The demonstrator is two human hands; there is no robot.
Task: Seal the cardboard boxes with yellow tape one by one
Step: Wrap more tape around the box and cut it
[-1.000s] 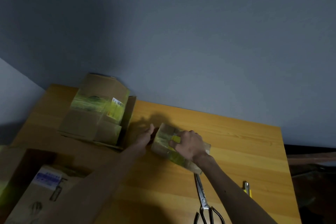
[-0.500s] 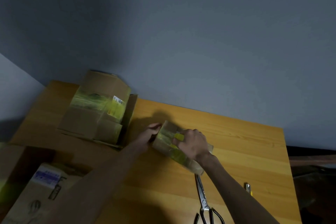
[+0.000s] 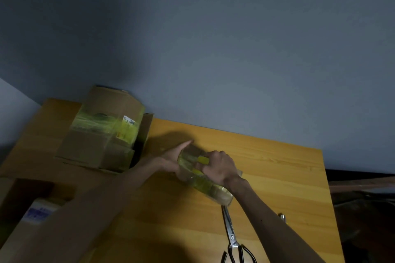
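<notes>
Small box: long axis runs 10 to 4 o'clock. Left hand presses its 10 o'clock end, fingers straight. Right hand grips it, fingers curled over.

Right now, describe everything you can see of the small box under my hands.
The small brown cardboard box lies slantwise on the wooden table, near its middle. Glossy yellow tape wraps much of it, blurred in dim light. The left hand presses flat against its left end; the right hand curls over its top. The tips of the steel scissors lie at its near corner; contact is unclear.
</notes>
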